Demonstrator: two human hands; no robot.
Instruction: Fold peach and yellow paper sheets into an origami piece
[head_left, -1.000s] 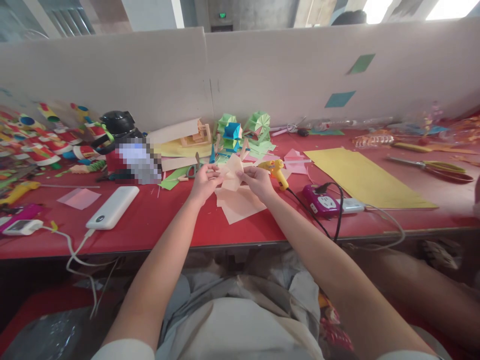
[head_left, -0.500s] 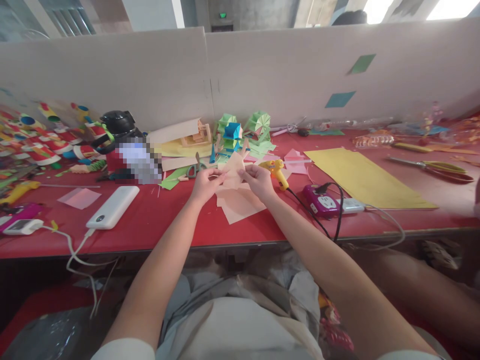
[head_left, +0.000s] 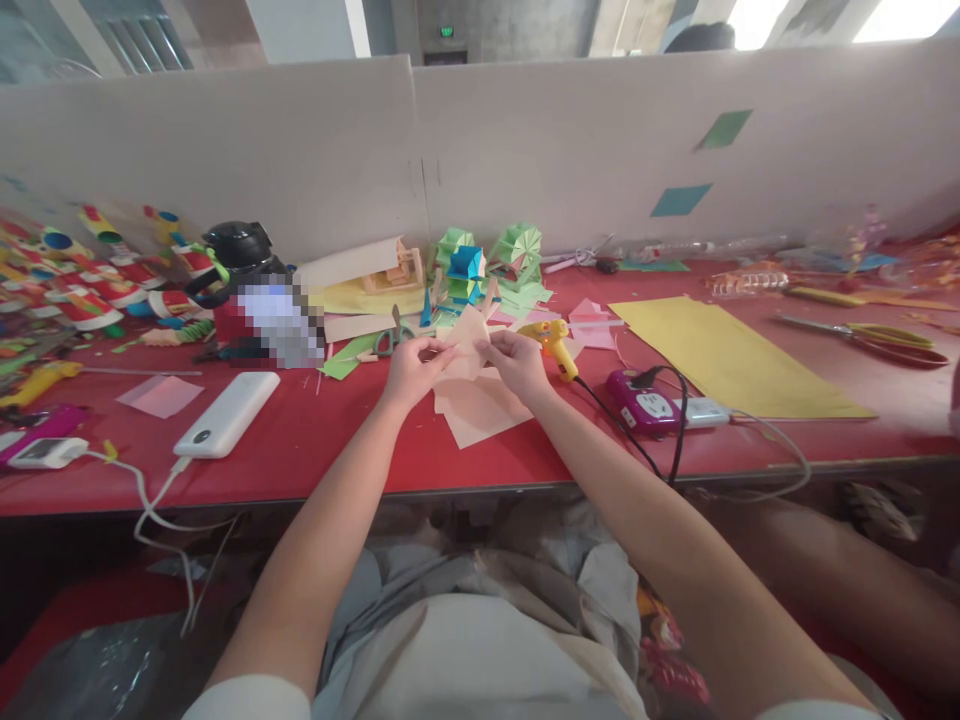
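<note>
A sheet of pale peach paper (head_left: 469, 340) is raised over the red table, pinched at its two sides. My left hand (head_left: 417, 370) is closed on its left edge, thumb and fingertips together. My right hand (head_left: 516, 362) grips the right edge in the same way. Beneath it, more peach paper sheets (head_left: 484, 408) lie loosely overlapped on the table. Just right of my right hand rests a yellow glue gun (head_left: 553, 345). Scissors with grey-green handles (head_left: 388, 338) lie beyond my left hand.
Green and blue folded-paper models (head_left: 465, 265) stand behind the hands. A purple power strip (head_left: 645, 402) and yellow paper (head_left: 739, 355) lie to the right, with scissors (head_left: 862, 332) beyond. A white power bank (head_left: 227, 415) with cables sits left, near a black-lidded bottle (head_left: 238, 245).
</note>
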